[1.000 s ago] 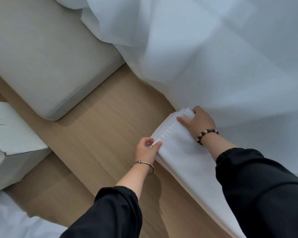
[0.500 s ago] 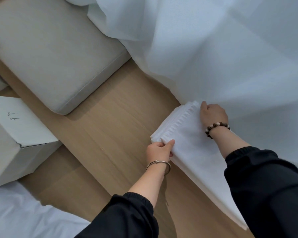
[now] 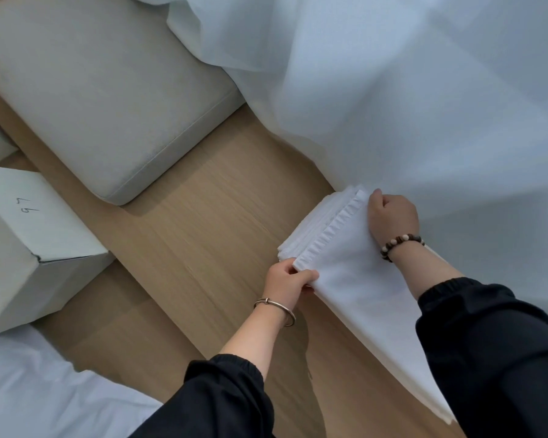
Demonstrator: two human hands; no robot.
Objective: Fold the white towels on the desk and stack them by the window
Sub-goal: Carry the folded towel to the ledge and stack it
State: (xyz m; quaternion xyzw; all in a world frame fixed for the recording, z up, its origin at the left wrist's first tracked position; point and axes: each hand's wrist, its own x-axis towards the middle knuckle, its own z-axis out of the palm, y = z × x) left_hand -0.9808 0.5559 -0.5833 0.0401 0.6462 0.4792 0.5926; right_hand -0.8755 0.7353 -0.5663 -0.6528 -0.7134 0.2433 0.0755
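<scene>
Towel lies atop folded stack beside curtain, left hand pinching near corner, right hand curled on far corner; best square edges flush before letting go.

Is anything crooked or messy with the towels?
A little. The top towel is not lined up with the pile under it, so the lower towels poke out past its ruffled hem. The left hand pinches its near corner.
</scene>
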